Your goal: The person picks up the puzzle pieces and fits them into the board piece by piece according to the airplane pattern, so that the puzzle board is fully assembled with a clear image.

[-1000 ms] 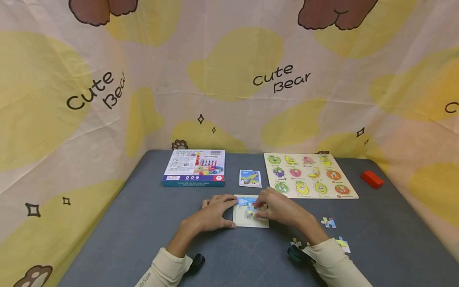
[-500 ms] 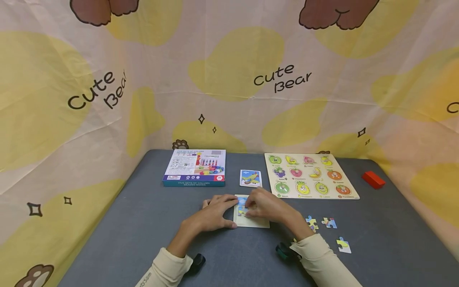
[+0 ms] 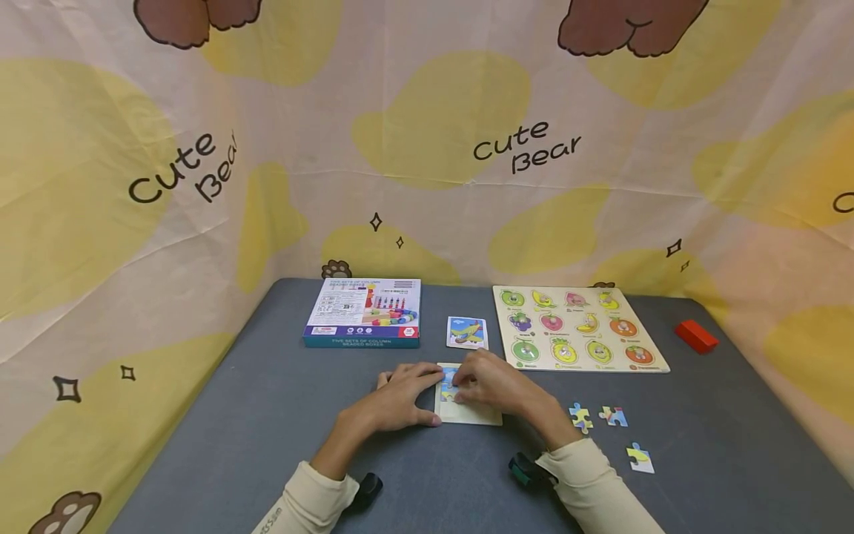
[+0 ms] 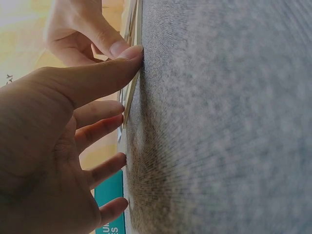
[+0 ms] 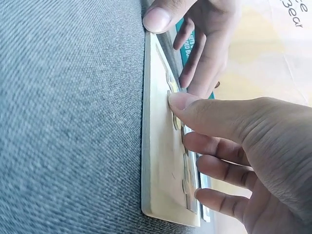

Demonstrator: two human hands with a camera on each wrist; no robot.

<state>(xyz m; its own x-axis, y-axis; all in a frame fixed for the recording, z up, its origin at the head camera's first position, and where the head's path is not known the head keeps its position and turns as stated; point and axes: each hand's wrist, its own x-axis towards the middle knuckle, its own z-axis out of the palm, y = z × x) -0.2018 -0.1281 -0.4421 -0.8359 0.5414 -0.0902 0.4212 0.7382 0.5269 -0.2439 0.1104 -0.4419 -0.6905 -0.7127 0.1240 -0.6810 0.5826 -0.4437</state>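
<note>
Our left hand (image 3: 400, 397), fingers spread, steadies tray (image 3: 467, 415) at left edge; right hand (image 3: 497, 382) pinches puzzle piece (image 5: 176, 122). Skewed pressing may jam it.

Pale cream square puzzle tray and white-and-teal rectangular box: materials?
Pale cream square puzzle tray: likely wood or fibreboard, smooth, low sheen; the right wrist view shows a thick, straight edge.
White-and-teal rectangular box: probably cardboard, gloss unclear; crisp edges, printed faces.

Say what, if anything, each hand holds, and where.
Left hand only steadies the board at its left edge; right hand seems to pinch a puzzle piece by its edges.
</note>
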